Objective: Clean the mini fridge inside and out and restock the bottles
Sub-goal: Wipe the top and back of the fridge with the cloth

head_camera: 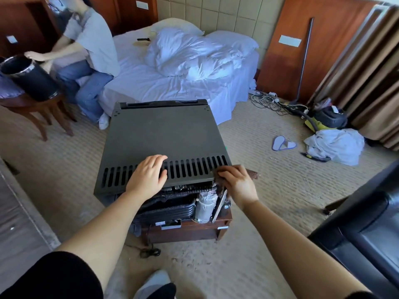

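Mini fridge (164,134) is sitting on a low wooden counter (190,230), overhanging its edges, with the rear coils facing the camera. Left hand (149,175) is lying palm-down on the top vent slots, arm extended, fingers straight and slightly apart. Right hand (237,182) is gripping a dark cloth (253,174) at the top's rear right corner, fingers curled around it.

Camera wearer: clothing visible.
Black left sleeve (49,277) and right sleeve (360,295), forearms bare to left hand (149,173) and right hand (237,182); dark trouser hem (160,291), pale footwear (154,279).
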The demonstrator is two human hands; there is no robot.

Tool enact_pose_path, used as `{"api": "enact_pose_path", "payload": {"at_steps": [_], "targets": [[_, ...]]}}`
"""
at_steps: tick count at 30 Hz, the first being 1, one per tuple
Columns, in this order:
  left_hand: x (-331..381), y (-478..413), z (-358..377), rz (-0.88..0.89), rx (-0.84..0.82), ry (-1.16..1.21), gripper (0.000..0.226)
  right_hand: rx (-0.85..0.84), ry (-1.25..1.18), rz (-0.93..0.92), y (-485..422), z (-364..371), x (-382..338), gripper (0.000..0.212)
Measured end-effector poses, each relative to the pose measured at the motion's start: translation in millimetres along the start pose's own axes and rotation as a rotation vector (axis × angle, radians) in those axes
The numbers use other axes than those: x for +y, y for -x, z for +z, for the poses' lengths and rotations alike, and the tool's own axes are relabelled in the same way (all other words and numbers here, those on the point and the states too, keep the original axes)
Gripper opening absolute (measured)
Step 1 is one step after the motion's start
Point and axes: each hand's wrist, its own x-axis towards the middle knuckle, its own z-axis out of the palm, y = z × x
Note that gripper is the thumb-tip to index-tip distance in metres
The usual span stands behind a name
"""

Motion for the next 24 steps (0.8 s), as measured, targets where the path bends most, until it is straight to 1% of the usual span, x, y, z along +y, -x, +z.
{"api": "enact_pose_path", "payload": {"at_steps": [2, 6, 9, 11, 13, 15, 18, 20, 24], "targets": [[0.6, 0.0, -0.6, 0.004, -0.005, -0.005, 0.039, 0.018, -0.032, 0.065, 4.5, -6.8, 12.8, 0.014], [4.6, -3.1, 0.6, -0.010, 0.036, -0.016, 0.030, 0.002, -0.204, 0.300, 10.1, -9.9, 17.6, 0.018], [24.9, -15.0, 4.4, -0.035, 0.087, 0.004, 0.021, 0.003, -0.349, 0.536, 8.5, -13.7, 11.1, 0.020], [48.4, -28.6, 7.0, -0.007, 0.092, 0.052, 0.029, -0.042, -0.431, 0.723, 9.0, -13.4, 12.4, 0.022], [71.1, -42.6, 10.4, 0.039, 0.080, 0.089, 0.037, -0.138, -0.457, 0.828, 13.4, -7.8, 16.9, 0.021], [83.2, -50.6, 17.1, 0.073, 0.079, 0.088, 0.037, -0.216, -0.443, 0.868, 18.1, -2.2, 17.7, 0.018], [83.4, -51.3, 27.4, 0.044, 0.067, 0.053, 0.039, -0.209, -0.437, 0.866, 17.1, -2.7, 16.2, 0.016], [82.9, -51.5, 31.0, -0.006, 0.058, 0.003, 0.041, -0.184, -0.417, 0.812, 7.7, -11.3, 19.6, 0.013], [86.6, -54.0, 34.0, -0.051, 0.025, -0.027, 0.045, -0.164, -0.382, 0.614, -6.5, -24.4, 28.5, 0.013]]}}
